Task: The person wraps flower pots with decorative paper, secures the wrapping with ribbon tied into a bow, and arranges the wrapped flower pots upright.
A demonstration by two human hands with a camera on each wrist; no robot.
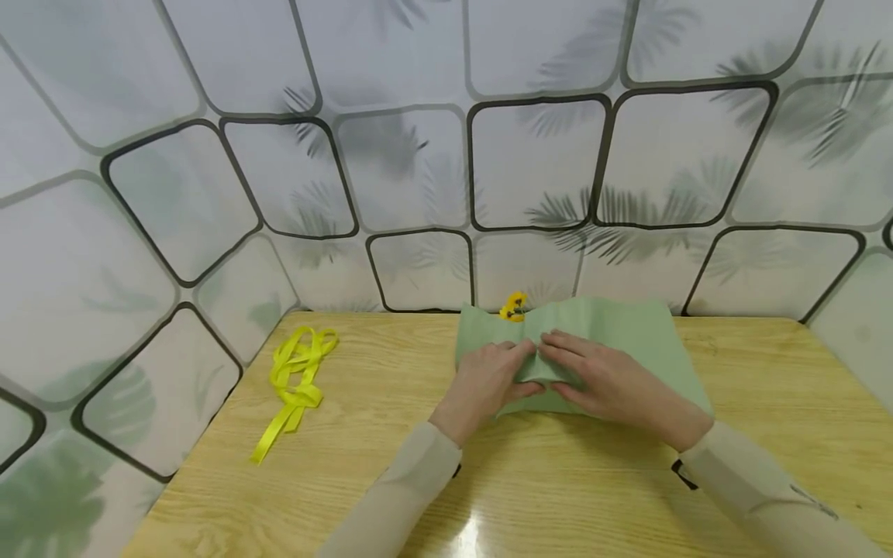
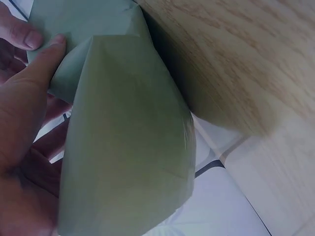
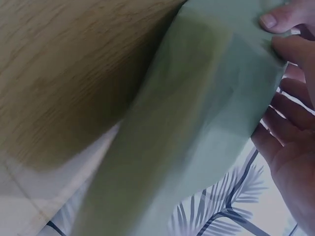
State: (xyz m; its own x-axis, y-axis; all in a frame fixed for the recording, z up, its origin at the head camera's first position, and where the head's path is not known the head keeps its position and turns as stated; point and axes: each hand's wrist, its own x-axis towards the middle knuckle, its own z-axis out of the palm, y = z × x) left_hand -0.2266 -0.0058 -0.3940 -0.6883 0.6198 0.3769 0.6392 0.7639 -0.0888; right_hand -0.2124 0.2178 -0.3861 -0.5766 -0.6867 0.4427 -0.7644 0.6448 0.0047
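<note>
A sheet of pale green wrapping paper (image 1: pixel 628 325) is folded over near the back of the table, its right part spread wide. Small yellow flowers (image 1: pixel 515 305) with dark centres poke out above its top edge; their stems are hidden by the paper. My left hand (image 1: pixel 488 380) pinches the gathered fold between thumb and fingers. Close beside it, my right hand (image 1: pixel 603 376) pinches the same fold from the other side, fingertips almost meeting. In the left wrist view a loose flap of wrapping paper (image 2: pixel 128 132) hangs by the thumb. The right wrist view shows the broad side of the paper (image 3: pixel 197 113).
A loosely looped yellow ribbon (image 1: pixel 296 380) lies at the left of the wooden table (image 1: pixel 377 480). A patterned curtain (image 1: pixel 412 170) with leaf prints stands right behind the table and along its left and right sides.
</note>
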